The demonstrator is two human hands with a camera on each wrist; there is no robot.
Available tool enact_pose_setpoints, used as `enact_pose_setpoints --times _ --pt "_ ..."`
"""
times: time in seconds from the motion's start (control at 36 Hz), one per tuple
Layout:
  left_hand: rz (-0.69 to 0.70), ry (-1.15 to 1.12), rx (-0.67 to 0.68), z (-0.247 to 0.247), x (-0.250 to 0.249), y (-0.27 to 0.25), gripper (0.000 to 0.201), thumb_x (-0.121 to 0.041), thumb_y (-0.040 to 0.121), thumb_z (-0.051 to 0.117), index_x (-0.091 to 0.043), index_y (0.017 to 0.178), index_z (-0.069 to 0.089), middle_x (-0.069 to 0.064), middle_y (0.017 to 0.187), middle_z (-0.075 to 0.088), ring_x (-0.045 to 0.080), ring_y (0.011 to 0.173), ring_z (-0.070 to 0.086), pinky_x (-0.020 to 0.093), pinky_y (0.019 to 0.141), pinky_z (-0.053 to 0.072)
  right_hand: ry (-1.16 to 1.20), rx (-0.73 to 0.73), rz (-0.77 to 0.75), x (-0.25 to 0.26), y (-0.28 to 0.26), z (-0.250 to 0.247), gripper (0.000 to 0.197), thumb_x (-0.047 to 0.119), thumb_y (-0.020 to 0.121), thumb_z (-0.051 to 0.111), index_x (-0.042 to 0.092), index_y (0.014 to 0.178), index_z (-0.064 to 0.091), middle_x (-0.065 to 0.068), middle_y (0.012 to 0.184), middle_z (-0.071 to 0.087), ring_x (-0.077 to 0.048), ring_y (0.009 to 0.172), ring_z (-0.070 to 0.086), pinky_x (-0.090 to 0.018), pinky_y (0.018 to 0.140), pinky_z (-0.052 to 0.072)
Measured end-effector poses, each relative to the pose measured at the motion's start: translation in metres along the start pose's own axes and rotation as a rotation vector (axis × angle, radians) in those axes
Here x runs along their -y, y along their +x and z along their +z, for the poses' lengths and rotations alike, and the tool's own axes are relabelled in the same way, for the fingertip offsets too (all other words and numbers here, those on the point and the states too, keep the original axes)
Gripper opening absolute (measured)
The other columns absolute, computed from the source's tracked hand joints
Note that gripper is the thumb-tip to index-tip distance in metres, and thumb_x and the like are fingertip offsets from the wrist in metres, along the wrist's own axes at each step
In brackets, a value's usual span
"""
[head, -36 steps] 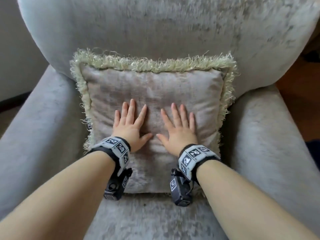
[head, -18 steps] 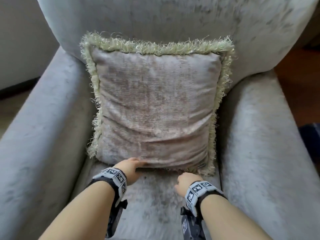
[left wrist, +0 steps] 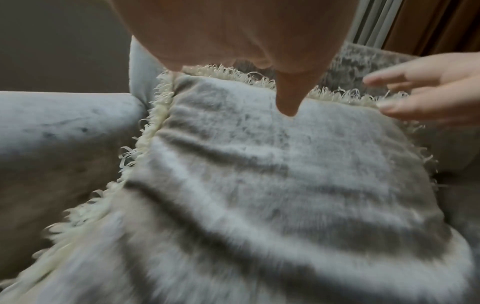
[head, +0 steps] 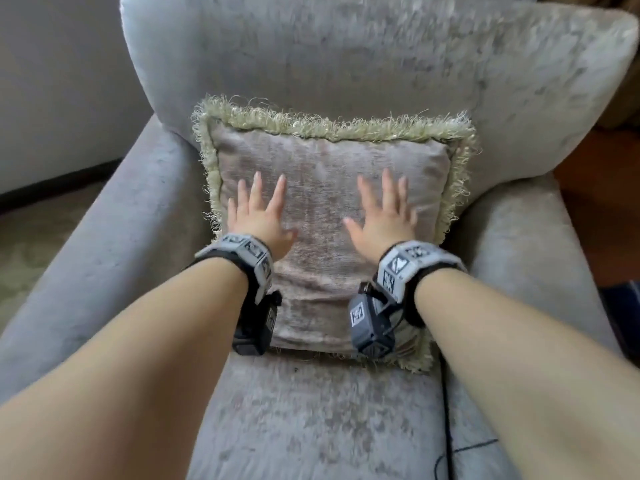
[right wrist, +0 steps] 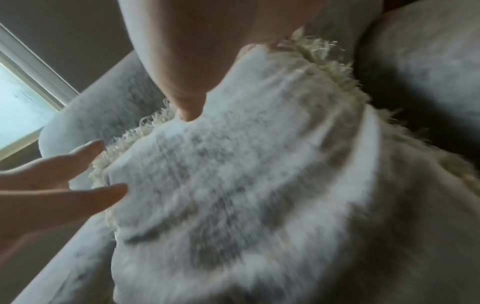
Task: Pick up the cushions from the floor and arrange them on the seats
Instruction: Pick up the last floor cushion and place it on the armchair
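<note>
A square beige velvet cushion (head: 322, 209) with a pale green fringe leans against the backrest of a grey armchair (head: 346, 60), its lower edge on the seat. My left hand (head: 258, 209) lies flat on the cushion's left half with fingers spread and straight. My right hand (head: 382, 211) lies flat on its right half the same way. In the left wrist view the cushion (left wrist: 259, 185) fills the frame, creased, with the right hand (left wrist: 428, 92) at the far right. In the right wrist view the cushion (right wrist: 246, 185) shows blurred, with the left hand (right wrist: 52, 185) at the left edge.
The armchair's left armrest (head: 104, 254) and right armrest (head: 526, 244) flank the cushion. The bare seat (head: 311, 410) stretches toward me. A pale wall (head: 52, 81) stands at the left, wooden floor (head: 602, 202) at the right. A thin black cable (head: 460, 452) lies on the seat's right side.
Half a second ago both hands were at the cushion's bottom edge with fingers curled; now they lie flat and spread on its face, further apart than one second ago.
</note>
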State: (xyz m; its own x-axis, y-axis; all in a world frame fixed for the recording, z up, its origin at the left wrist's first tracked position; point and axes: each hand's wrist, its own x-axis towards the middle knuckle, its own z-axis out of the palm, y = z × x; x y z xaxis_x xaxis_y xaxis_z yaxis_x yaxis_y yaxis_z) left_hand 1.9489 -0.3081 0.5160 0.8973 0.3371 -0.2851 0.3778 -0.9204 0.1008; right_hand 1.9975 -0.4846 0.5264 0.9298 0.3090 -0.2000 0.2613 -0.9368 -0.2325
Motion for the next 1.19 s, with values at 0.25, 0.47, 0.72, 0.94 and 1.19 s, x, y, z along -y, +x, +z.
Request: enact_pose_setpoints --times 0.25,0.47,0.72,0.94,1.19 --pt "0.013 -0.131 -0.027 0.047 -0.018 0.052 0.088 -0.056 0.09 0.045 -0.033 0.15 -0.016 0.007 0.157 -0.027 0.032 0.147 -0.017 0.05 0.121 0.0 -0.144 -0.006 0.002 -0.01 0.061 0.036 0.086 0.062 0.087 0.04 0.034 0.147 -0.016 -0.004 0.155 -0.028 -0.031 0.143 -0.024 -0.054 0.116 -0.008" --pt "0.051 -0.074 -0.007 0.089 -0.01 0.035 0.093 -0.07 0.086 0.034 -0.028 0.149 -0.02 0.01 0.157 -0.027 0.031 0.146 -0.02 0.047 0.121 -0.006 -0.213 -0.115 0.002 -0.018 0.036 0.082 0.099 0.07 0.081 0.042 0.024 0.149 -0.013 -0.008 0.157 -0.019 -0.032 0.145 -0.017 -0.052 0.115 -0.011" --pt "0.073 -0.02 0.17 0.118 -0.002 -0.013 0.1 -0.066 0.086 0.041 -0.024 0.147 -0.026 0.011 0.155 -0.031 0.03 0.146 -0.023 0.043 0.119 -0.011 -0.158 0.056 0.056 -0.017 -0.03 0.131 0.092 0.067 0.086 0.034 0.021 0.148 -0.016 -0.007 0.156 -0.023 -0.031 0.144 -0.02 -0.049 0.116 -0.012" --pt "0.154 0.02 0.478 0.149 0.027 -0.073 0.099 -0.036 0.09 0.057 -0.022 0.149 -0.022 0.01 0.156 -0.03 0.028 0.147 -0.019 0.038 0.122 -0.004 -0.177 0.428 0.057 -0.032 -0.105 0.164 0.094 0.041 0.09 0.054 0.018 0.149 -0.015 -0.008 0.156 -0.024 -0.029 0.145 -0.019 -0.042 0.119 0.0" --pt "0.049 -0.122 0.475 0.075 0.023 -0.097 0.064 -0.028 0.099 0.044 -0.019 0.153 0.013 0.001 0.16 0.018 0.021 0.145 0.027 0.033 0.114 0.031 -0.08 0.623 0.202 -0.026 -0.133 0.108 0.068 0.039 0.096 0.044 0.027 0.151 0.006 -0.003 0.16 -0.004 -0.028 0.147 -0.008 -0.047 0.119 0.008"
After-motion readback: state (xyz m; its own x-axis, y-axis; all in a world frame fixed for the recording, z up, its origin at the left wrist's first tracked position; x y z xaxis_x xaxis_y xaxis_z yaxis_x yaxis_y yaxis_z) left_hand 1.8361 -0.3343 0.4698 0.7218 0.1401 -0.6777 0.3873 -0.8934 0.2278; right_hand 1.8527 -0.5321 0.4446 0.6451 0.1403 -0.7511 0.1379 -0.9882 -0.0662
